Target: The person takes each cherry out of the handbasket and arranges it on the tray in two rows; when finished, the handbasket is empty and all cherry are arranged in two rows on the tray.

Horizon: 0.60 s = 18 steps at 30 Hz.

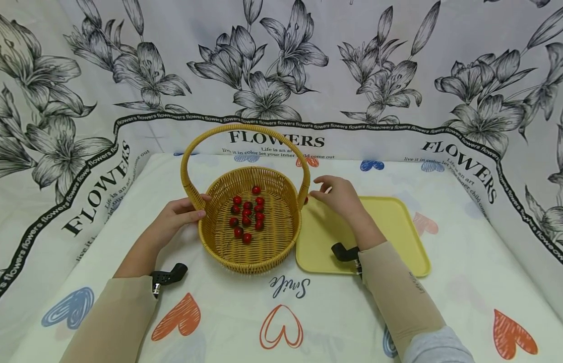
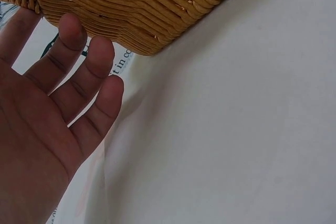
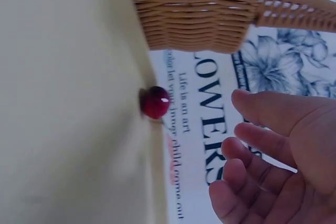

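A yellow wicker basket (image 1: 277, 227) with a tall arched handle holds several red cherries (image 1: 247, 214) on its floor. My left hand (image 1: 176, 216) holds the basket's left side at the foot of the handle, thumb and index finger at the wicker. In the left wrist view the other fingers (image 2: 100, 56) hang apart below the weave. One more cherry (image 3: 156, 102) lies on the far-left edge of a pale yellow tray (image 1: 385, 232). Above the tray, beside that cherry, hovers my right hand (image 1: 337, 197); its fingers (image 3: 257, 163) are loosely bent, with nothing between them.
The tray lies directly right of the basket, its left edge close to the basket's side. A white cloth (image 1: 227, 312) printed with hearts covers the table. Behind it hangs a flower-print curtain (image 1: 281, 60). Both wrists carry small black camera mounts (image 1: 170, 275).
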{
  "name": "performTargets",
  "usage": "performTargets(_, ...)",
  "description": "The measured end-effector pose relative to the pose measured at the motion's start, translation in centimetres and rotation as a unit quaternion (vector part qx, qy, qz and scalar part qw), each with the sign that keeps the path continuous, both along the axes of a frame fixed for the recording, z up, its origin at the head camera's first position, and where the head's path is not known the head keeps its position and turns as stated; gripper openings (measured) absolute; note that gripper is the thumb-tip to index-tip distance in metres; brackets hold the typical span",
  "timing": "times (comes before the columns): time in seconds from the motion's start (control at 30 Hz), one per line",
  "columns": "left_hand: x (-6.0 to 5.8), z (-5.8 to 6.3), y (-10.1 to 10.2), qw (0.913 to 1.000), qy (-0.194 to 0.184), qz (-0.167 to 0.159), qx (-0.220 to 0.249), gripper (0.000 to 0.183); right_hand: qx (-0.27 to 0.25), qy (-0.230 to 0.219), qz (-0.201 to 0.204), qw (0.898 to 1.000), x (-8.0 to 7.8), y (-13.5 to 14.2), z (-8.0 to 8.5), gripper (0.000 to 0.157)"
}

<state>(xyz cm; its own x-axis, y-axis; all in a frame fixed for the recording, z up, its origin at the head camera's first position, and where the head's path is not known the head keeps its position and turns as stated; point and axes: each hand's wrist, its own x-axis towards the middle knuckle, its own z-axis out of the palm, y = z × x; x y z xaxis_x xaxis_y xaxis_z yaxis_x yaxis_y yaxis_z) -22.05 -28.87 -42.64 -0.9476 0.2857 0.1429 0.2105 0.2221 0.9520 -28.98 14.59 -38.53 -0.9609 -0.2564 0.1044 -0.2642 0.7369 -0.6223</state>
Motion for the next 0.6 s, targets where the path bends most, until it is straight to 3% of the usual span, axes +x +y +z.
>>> performTargets(0.3, 0.0, 0.0, 0.0, 1.0000, -0.006, 0.004, 0.003, 0.038, -0.079, -0.030, 0.007, 0.996, 1.1, 1.3, 3.2, 0.042)
performTargets(0.6, 0.0, 0.1, 0.1, 0.9999, -0.010, 0.007, -0.001, 0.038, -0.120, -0.053, 0.020, 0.991, 3.2, 1.6, 6.5, 0.042)
